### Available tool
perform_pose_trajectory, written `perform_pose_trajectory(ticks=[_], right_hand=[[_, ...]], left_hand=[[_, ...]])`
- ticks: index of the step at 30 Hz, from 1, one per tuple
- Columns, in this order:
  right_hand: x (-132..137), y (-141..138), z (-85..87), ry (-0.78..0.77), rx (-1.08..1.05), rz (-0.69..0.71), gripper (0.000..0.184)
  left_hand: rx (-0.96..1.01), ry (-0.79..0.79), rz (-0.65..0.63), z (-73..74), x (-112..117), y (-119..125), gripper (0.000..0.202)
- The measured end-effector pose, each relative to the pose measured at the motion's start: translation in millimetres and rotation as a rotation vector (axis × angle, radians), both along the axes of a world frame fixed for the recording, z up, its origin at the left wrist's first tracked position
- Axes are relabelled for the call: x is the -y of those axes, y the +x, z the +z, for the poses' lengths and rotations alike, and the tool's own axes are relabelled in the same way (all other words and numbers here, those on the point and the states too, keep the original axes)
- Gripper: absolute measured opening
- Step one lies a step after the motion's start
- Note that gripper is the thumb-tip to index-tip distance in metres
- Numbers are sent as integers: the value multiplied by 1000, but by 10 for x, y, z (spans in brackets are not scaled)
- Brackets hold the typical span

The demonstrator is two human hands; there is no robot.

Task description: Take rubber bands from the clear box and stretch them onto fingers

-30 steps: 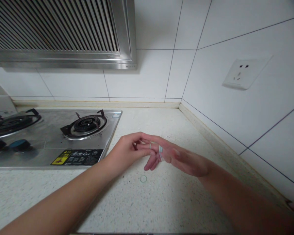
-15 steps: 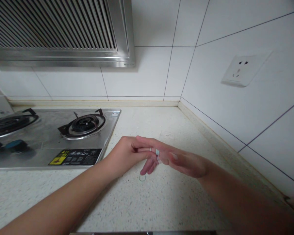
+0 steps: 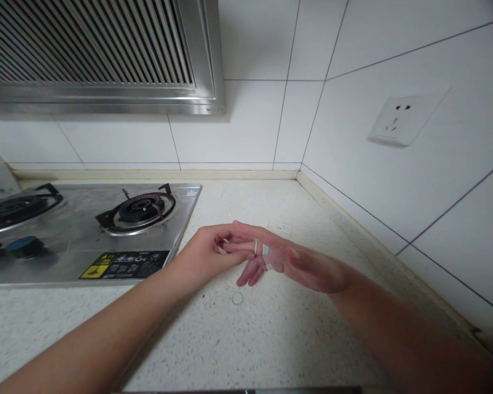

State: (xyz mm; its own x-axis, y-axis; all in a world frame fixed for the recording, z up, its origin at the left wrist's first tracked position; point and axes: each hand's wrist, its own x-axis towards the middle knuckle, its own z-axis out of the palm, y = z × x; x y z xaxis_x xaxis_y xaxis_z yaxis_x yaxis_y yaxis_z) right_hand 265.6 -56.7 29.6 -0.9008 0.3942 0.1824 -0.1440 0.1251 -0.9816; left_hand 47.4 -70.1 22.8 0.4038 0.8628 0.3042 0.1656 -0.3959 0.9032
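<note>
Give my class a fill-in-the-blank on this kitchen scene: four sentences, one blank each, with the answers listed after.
1. The left hand pinches a ___ of the right hand.
2. A small ring lies on the ___ beneath them.
3. The gas stove sits to the ___ of both hands.
4. The white socket is set in the tiled ___.
Missing words: finger; countertop; left; wall.
</note>
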Motion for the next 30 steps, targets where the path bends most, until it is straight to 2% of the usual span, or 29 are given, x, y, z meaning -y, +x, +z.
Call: perform_pose_trajectory(ticks=[6, 10, 12, 18, 25, 30], right_hand=[[4, -25, -17, -11, -23, 18, 82], [22, -58, -18, 0, 10, 67, 85], [26, -68, -27, 9, 41, 97, 88], [11, -52, -66, 16, 29, 102, 88], [6, -49, -37, -34, 5, 55, 85], [16, -72, -31, -17, 23, 67, 86]], left_hand=[[98, -81, -66, -45, 1, 53, 8], [142, -203, -251, -36, 51, 127, 14], [106, -239, -293, -61, 74, 155, 18], [48, -174, -155, -158, 64, 147, 19], [34, -179, -182, -19, 61, 111, 14], [4, -207, -219, -19, 85, 141, 20]])
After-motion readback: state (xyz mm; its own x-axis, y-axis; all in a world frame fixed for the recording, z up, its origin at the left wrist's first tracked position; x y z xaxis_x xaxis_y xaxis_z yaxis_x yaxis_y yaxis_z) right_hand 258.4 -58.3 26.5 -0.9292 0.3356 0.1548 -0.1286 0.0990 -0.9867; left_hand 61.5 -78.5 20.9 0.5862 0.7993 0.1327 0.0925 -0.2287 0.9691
